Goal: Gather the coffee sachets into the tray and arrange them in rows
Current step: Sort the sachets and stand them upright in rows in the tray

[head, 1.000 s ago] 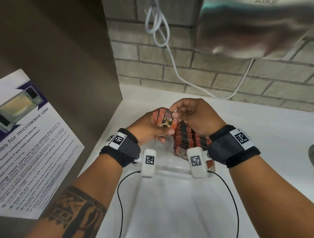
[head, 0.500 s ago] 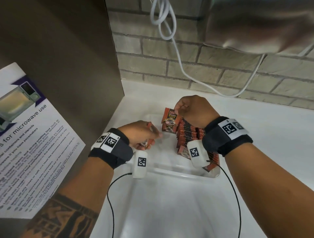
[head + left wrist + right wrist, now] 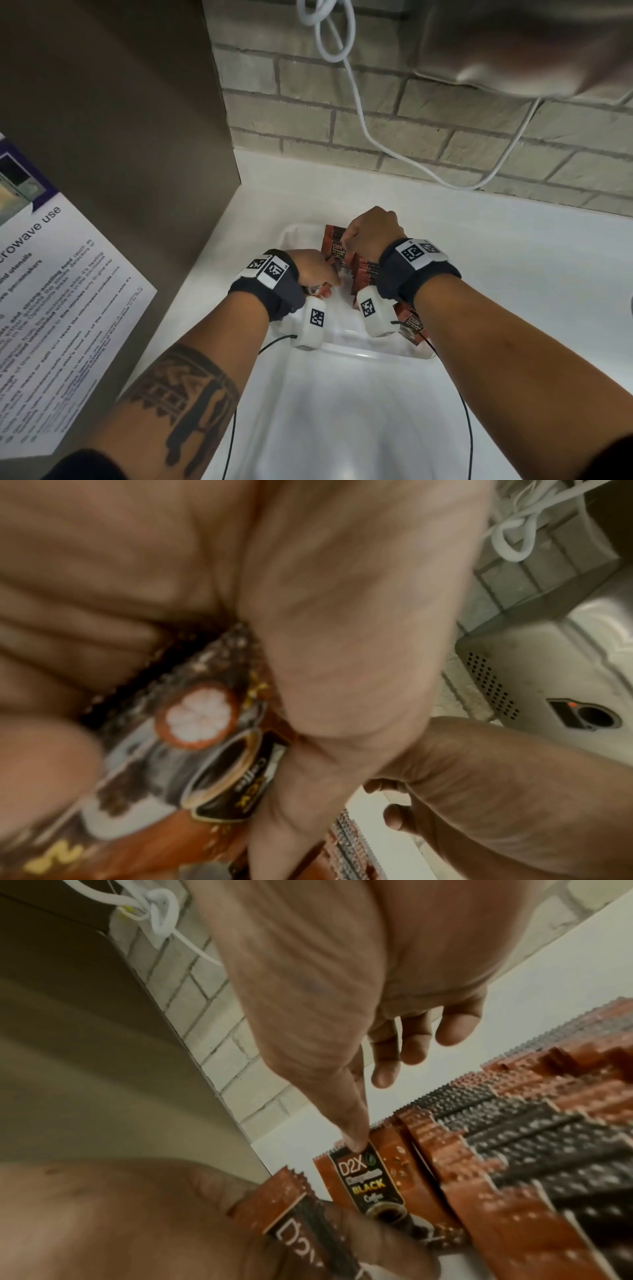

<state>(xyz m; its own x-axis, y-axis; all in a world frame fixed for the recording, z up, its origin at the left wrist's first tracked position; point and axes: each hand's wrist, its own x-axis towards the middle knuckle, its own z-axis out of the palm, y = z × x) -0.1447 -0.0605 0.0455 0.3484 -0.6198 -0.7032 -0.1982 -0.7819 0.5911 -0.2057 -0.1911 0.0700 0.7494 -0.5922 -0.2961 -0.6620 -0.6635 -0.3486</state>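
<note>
A clear plastic tray (image 3: 359,353) sits on the white counter. Along its right side stands a row of orange-and-black coffee sachets (image 3: 368,270) on edge, also in the right wrist view (image 3: 514,1150). My right hand (image 3: 346,240) pinches the top of one upright sachet (image 3: 334,246) at the far end of that row (image 3: 359,1177). My left hand (image 3: 325,281) is low in the tray's left half and grips a few sachets (image 3: 205,750) in its curled fingers. One more sachet (image 3: 412,323) leans at the tray's near right corner.
A brown panel (image 3: 120,137) with a printed microwave notice (image 3: 51,291) walls off the left side. Behind is a brick wall with a hanging white cable (image 3: 359,120). A steel appliance (image 3: 531,44) juts out above the right. Thin black wrist cables trail over the counter.
My right hand took one sachet from the left hand's bunch and carried it down to the far end of the row. The left hand sank to the tray floor with the other sachets.
</note>
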